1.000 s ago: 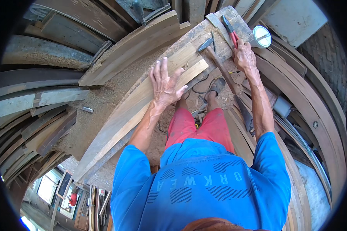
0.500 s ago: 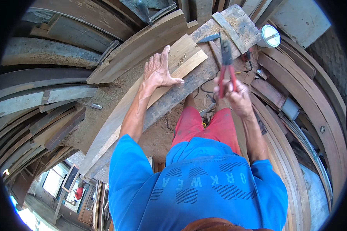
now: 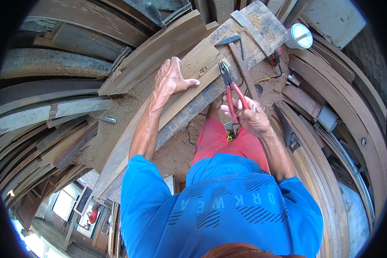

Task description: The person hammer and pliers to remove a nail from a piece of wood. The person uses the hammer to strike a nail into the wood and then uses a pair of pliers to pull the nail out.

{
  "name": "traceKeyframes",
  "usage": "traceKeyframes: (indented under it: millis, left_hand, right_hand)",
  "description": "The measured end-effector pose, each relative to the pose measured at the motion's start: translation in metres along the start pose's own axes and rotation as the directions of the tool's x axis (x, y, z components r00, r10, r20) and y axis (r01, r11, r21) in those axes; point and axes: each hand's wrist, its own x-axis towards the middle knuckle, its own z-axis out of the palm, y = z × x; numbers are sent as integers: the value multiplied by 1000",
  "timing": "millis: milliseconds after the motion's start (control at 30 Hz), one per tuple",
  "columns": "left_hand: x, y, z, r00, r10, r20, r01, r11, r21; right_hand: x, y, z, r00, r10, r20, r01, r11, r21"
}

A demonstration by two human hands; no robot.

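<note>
My left hand (image 3: pixel 171 79) lies over a long pale wooden board (image 3: pixel 211 78), fingers across its far edge and thumb stretched out along its face. In my right hand (image 3: pixel 253 119) are pliers (image 3: pixel 226 76) with red handles, the handles spread a little apart. Their metal jaws point away from me, beside the near corner of the board's end; whether they touch the wood I cannot tell. Wood shavings lie on the board close to the jaws. Just right of the pliers, a hammer (image 3: pixel 241 62) with a wooden handle rests across the bench (image 3: pixel 262 26).
A white lidded bucket (image 3: pixel 300 36) stands at the far right. A handsaw (image 3: pixel 286 127) lies by stacked boards on the right. More planks (image 3: pixel 51 107) crowd the left side. Sawdust covers the floor, and a yellow tool (image 3: pixel 230 137) shows between my legs.
My right hand has brought the pliers leftward and slightly nearer, to the board's end. The hammer's handle now shows more fully. My left hand stays on the board.
</note>
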Motion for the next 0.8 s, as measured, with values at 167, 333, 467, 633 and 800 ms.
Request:
traceKeyframes:
  millis: [167, 333, 467, 633, 800]
  left_hand:
    - [-22, 23, 0, 994, -82, -72, 78, 996, -51]
    - [-27, 21, 13, 980, -40, -196, 36, 999, -24]
    - [-30, 22, 16, 964, -1, -264, 6, 1000, 18]
    - [-36, 29, 23, 948, 31, -317, -13, 998, 59]
    - [-47, 30, 34, 910, 88, -404, -38, 991, 130]
  right_hand:
    - [1, -27, -1, 995, 99, 7, -99, 995, 10]
    - [7, -49, -14, 985, 156, 74, -160, 986, 51]
    - [16, -73, -30, 964, 236, 127, -246, 966, 76]
    - [37, -112, -52, 874, 439, 210, -449, 893, 1]
    - [46, -141, -39, 814, 567, 125, -553, 823, -129]
